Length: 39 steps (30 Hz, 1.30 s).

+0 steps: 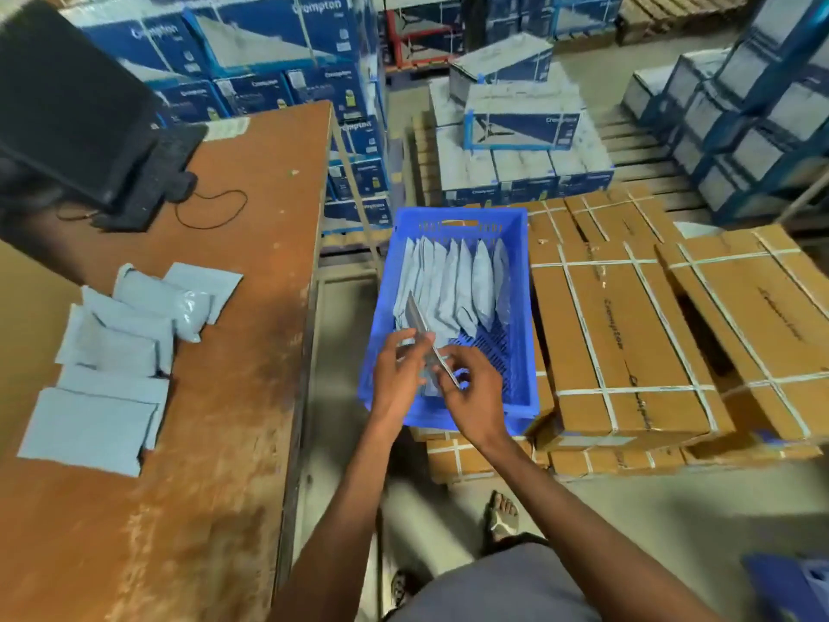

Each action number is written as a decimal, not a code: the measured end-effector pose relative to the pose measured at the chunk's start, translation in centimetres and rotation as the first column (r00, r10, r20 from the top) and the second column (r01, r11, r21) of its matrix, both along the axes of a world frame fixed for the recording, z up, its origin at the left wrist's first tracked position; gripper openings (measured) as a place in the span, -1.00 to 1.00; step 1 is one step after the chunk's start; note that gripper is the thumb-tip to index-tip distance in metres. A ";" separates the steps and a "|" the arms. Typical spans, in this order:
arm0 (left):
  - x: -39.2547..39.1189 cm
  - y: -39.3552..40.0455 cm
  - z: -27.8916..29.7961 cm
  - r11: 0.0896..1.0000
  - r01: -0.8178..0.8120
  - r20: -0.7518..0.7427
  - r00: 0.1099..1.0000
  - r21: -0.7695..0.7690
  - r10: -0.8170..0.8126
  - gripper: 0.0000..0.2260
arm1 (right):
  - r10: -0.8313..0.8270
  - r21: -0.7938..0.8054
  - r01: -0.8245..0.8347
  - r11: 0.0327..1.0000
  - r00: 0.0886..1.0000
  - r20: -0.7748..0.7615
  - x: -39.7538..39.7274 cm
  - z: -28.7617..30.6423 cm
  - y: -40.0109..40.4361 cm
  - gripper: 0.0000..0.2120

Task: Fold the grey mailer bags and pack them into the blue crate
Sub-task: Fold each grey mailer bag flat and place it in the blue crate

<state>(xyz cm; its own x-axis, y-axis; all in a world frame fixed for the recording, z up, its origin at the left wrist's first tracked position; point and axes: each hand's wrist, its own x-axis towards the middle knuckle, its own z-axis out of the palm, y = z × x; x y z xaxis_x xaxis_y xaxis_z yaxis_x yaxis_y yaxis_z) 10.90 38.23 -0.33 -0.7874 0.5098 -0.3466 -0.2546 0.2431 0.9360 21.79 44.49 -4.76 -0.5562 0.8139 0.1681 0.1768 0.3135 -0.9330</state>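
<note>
A brown table (pixel 251 244) carries a black monitor (pixel 67 96), a keyboard (pixel 148 181), a looping cable (pixel 215 208) and a paper sheet (pixel 226 127). Strapped cardboard cartons (pixel 628 334) lie on the right. Blue boxes (pixel 278 47) are stacked behind. A sandalled foot (pixel 503 516) stands on the floor.

Single head view, high, facing forward and down; blue crate (pixel 453 316) close below, table (pixel 224 352) at left.

"Crompton" — blue cartons (pixel 287 33)
</note>
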 end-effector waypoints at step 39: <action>-7.5 7.1 -15.8 0.739 0.357 -0.127 0.851 -0.571 -0.509 -0.76 | 0.549 -0.566 -0.200 0.800 0.626 0.554 -3.7 -14.3 10.1 -0.51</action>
<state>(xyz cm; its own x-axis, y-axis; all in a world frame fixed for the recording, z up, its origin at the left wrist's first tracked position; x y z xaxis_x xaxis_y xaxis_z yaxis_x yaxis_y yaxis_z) 3.40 45.35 -16.11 -0.6217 0.6251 -0.4719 0.2304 0.7218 0.6526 18.07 54.61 -19.06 -0.6377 0.3866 -0.6663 0.7513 0.1212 -0.6487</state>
